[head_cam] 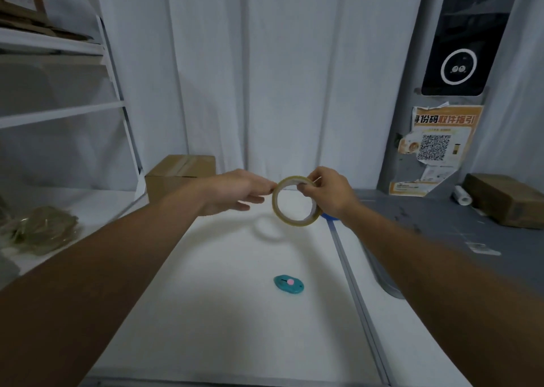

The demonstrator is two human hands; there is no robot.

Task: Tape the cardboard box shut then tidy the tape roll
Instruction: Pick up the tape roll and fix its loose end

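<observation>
Both hands raised above white table (235, 313). Right hand (329, 192) pinched on top rim of tape roll (295, 201), held upright in mid-air. Left hand (235, 192) fingertips closed at roll's left edge. Cardboard box (179, 177) at rear left, already taped. Teal cutter (288, 283) near centre.

Bare table (223, 313) except small teal cutter (288, 284), near centre

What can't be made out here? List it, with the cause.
- Tape roll: the loose end, hidden under the right hand and the left hand fingertips, head view.
- Cardboard box: lower front hidden by the left forearm.
- Blue object: mostly hidden behind the right wrist.
- Poster: small print too blurred.
</observation>
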